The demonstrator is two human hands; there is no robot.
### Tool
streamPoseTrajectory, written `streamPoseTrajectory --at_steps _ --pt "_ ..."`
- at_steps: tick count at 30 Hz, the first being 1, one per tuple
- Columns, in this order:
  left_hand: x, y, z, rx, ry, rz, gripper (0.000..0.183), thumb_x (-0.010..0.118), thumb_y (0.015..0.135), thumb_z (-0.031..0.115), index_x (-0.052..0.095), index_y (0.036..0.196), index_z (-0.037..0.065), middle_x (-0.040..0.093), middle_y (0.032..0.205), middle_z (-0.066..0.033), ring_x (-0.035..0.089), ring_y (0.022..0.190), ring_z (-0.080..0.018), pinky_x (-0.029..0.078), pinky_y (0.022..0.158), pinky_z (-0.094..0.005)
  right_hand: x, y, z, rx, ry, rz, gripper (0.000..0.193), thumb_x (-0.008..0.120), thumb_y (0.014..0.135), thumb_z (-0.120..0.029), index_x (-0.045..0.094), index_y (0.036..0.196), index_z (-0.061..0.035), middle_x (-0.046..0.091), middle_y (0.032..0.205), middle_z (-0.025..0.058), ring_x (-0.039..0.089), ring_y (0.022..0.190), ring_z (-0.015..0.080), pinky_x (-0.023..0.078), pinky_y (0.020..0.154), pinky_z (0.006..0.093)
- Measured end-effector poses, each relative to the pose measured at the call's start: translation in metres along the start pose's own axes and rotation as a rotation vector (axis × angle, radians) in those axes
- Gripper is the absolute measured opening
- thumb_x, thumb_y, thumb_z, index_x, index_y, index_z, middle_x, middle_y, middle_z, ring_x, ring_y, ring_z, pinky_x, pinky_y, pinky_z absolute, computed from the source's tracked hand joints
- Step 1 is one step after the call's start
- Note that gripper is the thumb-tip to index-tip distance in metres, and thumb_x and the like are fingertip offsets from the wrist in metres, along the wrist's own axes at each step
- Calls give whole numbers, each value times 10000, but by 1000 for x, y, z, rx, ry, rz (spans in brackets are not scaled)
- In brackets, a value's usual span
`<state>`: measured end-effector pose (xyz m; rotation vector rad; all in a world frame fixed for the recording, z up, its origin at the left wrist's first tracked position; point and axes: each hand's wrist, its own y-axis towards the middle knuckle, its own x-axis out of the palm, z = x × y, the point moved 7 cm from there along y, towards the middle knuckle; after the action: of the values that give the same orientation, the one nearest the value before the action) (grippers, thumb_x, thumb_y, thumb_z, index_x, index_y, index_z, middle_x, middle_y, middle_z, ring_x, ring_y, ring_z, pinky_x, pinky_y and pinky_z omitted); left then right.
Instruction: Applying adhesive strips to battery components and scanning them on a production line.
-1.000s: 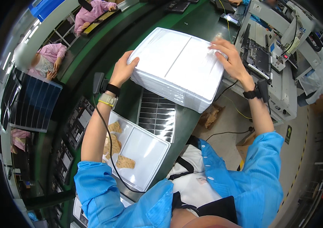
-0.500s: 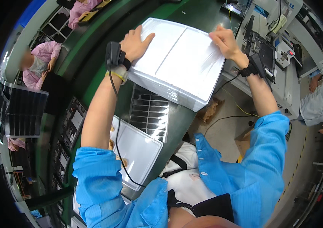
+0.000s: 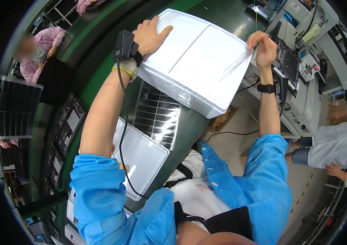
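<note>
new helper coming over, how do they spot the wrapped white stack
On the green workbench, look between the wearer's left hand and right hand. The white tray stack there stands tall under clear film, unlike the low white tray lower in view.

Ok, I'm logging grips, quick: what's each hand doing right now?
Left hand: open, laid on the wrapped white stack.
Right hand: closed, pinching clear wrap at the stack's edge.

Glossy, wrinkled clear film (image 3: 239, 62) covers smooth white plastic trays (image 3: 194, 67); blue sleeves (image 3: 100, 179) are creased cloth.
</note>
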<state>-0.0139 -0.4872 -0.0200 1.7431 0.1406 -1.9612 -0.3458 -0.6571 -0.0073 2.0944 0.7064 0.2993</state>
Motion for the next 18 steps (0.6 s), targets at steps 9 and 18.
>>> streamPoseTrajectory --at_steps 9,18 --pt "-4 -1 3 -11 6 8 843 437 971 705 399 1577 120 538 1491 -179 551 1344 -344 481 1074 -498 -7 0 30 194 155 268 578 328 1116 -352 302 578 -140 334 473 34 319 445 147 277 492 298" --pt "-4 1 4 -5 -10 22 826 448 977 689 401 1580 128 537 1505 -164 557 1348 -326 479 1082 -480 -28 -82 -7 -60 112 1022 512 346 1094 -264 241 599 -183 237 494 -1 194 457 117 269 570 317"
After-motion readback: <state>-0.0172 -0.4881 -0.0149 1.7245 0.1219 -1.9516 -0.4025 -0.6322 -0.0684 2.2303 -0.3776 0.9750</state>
